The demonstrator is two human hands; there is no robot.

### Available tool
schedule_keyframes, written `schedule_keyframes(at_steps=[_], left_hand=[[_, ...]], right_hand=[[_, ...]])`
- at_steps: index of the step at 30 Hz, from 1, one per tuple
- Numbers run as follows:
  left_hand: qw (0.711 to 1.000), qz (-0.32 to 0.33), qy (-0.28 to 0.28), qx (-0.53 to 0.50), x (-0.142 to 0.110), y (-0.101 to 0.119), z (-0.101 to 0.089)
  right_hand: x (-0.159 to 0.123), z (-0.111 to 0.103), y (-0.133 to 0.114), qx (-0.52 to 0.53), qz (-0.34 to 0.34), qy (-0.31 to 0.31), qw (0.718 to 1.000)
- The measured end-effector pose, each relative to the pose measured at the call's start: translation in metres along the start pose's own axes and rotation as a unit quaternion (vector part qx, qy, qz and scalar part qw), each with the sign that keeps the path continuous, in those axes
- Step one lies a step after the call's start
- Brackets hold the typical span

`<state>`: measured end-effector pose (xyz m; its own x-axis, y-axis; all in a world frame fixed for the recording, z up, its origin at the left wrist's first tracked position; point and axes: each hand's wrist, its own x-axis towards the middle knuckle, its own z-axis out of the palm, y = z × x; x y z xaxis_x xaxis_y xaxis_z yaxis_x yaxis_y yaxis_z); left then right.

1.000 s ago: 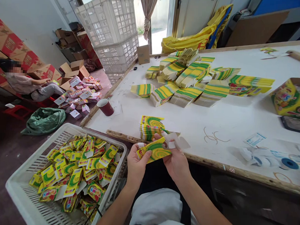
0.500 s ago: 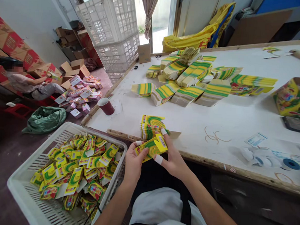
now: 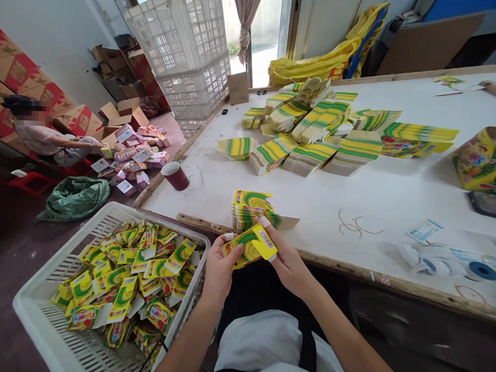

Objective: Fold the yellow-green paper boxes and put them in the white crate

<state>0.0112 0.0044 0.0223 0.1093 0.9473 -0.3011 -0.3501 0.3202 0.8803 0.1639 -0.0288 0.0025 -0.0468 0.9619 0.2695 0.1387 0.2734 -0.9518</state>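
Observation:
Between my two hands, over the near table edge, is a small yellow and green printed carton [image 3: 247,248]. My left hand [image 3: 220,264] pinches its left end between thumb and fingers. At the other end my right hand [image 3: 285,260] has its fingers round the flap side, by a barcode panel. White covers sit on several fingertips. Just behind the hands, a bundle of flat cartons [image 3: 251,205] stands on the table. To the left, a white plastic crate [image 3: 29,302] holds many cartons of the same print.
Stacks of flat cartons [image 3: 320,120] lie across the white table [image 3: 313,202]. A maroon mug [image 3: 175,176] stands at its left edge. Rubber bands [image 3: 355,226] and a tape roll [image 3: 480,271] lie right. Another person [image 3: 39,130] sits at far left beside pink boxes [image 3: 130,153].
My right fingers have shifted on the carton, the thumb now behind the barcode flap, which has tilted. The seated person's arm has reached lower toward the pink boxes.

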Motion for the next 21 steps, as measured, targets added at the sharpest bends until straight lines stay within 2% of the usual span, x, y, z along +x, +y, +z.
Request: schedule_keyframes(at_steps=[4, 7, 9, 11, 14, 15, 17, 21], left_hand=[[0.999, 0.027, 0.013, 0.019, 0.000, 0.004, -0.002], [0.999, 0.032, 0.013, 0.026, -0.001, 0.005, -0.002], [0.999, 0.033, 0.005, 0.037, -0.002, 0.004, -0.001], [0.998, 0.032, -0.006, 0.049, -0.003, 0.004, -0.001], [0.998, 0.028, -0.017, 0.048, -0.004, 0.003, 0.001], [0.999, 0.026, -0.018, 0.044, -0.005, 0.002, 0.002], [0.999, 0.018, -0.021, 0.031, -0.004, 0.002, 0.003], [1.000, -0.002, -0.025, 0.007, -0.002, 0.000, 0.003]], right_hand=[[-0.002, 0.000, 0.001, -0.143, -0.045, 0.008, 0.989], [-0.004, -0.001, 0.001, -0.121, -0.032, 0.010, 0.992], [-0.004, 0.000, 0.000, -0.021, 0.014, 0.019, 1.000], [-0.003, 0.001, -0.002, 0.149, 0.084, 0.034, 0.985], [0.001, 0.003, -0.009, 0.380, 0.177, 0.067, 0.906], [0.003, 0.003, -0.012, 0.423, 0.194, 0.076, 0.882], [0.006, 0.002, -0.016, 0.470, 0.210, 0.086, 0.853], [0.006, 0.001, -0.020, 0.501, 0.218, 0.089, 0.833]])
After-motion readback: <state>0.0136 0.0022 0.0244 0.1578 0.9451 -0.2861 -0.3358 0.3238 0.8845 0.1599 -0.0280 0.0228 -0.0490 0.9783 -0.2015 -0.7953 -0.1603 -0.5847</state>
